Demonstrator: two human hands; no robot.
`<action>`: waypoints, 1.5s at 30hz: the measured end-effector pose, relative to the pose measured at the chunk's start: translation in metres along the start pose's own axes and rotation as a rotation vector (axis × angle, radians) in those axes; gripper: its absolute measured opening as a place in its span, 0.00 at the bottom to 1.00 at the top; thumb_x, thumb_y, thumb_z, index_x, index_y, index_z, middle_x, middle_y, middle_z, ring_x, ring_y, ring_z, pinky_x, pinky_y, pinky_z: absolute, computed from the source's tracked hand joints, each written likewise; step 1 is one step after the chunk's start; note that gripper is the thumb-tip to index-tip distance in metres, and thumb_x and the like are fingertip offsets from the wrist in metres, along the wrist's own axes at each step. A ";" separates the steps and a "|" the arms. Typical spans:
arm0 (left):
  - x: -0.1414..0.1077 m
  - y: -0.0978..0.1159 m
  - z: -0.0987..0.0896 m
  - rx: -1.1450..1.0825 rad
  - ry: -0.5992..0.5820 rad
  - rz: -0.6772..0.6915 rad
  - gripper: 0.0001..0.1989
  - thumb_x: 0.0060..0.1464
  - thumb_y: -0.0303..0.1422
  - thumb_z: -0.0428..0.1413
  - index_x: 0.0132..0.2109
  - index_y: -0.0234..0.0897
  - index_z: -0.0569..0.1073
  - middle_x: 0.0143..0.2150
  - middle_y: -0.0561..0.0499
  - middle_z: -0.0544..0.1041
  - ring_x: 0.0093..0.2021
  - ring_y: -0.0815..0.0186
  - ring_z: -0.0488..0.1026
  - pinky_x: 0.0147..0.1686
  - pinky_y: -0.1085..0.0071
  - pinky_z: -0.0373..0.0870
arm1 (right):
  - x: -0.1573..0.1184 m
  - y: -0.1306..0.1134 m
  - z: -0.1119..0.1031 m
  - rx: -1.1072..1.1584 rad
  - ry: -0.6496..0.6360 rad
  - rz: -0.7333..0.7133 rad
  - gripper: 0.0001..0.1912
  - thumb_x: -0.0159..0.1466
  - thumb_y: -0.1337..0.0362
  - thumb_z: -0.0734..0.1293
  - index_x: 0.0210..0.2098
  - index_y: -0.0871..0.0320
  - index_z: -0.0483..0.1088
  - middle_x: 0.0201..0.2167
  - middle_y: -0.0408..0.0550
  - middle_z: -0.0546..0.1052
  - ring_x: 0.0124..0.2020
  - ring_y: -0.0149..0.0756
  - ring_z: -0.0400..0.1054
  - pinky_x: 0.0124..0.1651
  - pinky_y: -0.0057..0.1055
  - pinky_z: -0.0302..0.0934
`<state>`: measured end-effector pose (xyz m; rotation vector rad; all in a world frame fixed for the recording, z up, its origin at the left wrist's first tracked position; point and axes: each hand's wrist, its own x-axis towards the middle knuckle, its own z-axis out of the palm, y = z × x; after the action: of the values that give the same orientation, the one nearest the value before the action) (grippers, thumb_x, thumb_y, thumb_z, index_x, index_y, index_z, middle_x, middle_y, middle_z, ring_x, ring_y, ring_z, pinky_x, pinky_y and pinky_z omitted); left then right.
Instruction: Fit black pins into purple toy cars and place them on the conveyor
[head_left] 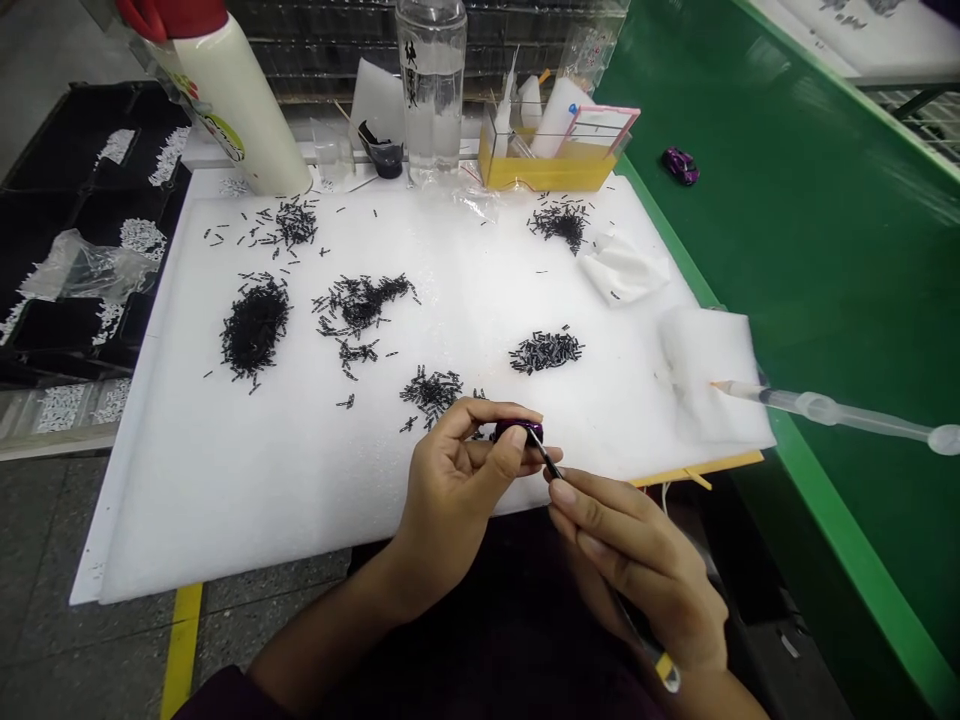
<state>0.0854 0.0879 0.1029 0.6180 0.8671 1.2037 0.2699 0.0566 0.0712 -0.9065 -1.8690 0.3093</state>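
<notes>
My left hand (457, 490) pinches a small purple toy car (517, 430) between thumb and fingers, just above the front of the white foam sheet (300, 480). Slim dark tweezers (552, 466) are gripped in my right hand (637, 550), their fine tip against the near side of the car. The back end of the tweezers, with a yellow mark, shows below my right wrist. Fingers cover much of the car, so I cannot make out what the tip touches. Close behind my left hand lies a pile of tiny black parts (431, 390).
More piles of black parts (255, 325) dot the foam. Behind stand a cream flask (232, 110), a clear bottle (431, 90) and a yellow holder (547, 170). A syringe (817, 408) rests on a foam block at right. Another purple car (679, 166) sits on the green belt (787, 200).
</notes>
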 end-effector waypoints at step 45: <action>-0.004 0.010 -0.011 0.049 0.038 -0.006 0.08 0.66 0.33 0.69 0.51 0.41 0.84 0.55 0.47 0.86 0.49 0.58 0.89 0.54 0.66 0.85 | 0.053 0.024 0.025 0.271 0.403 0.557 0.13 0.66 0.68 0.81 0.35 0.55 0.73 0.36 0.45 0.87 0.34 0.39 0.86 0.41 0.32 0.82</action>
<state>0.0703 0.0864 0.1057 0.6331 0.9320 1.1946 0.2467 0.1151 0.0815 -1.1874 -1.1522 0.6479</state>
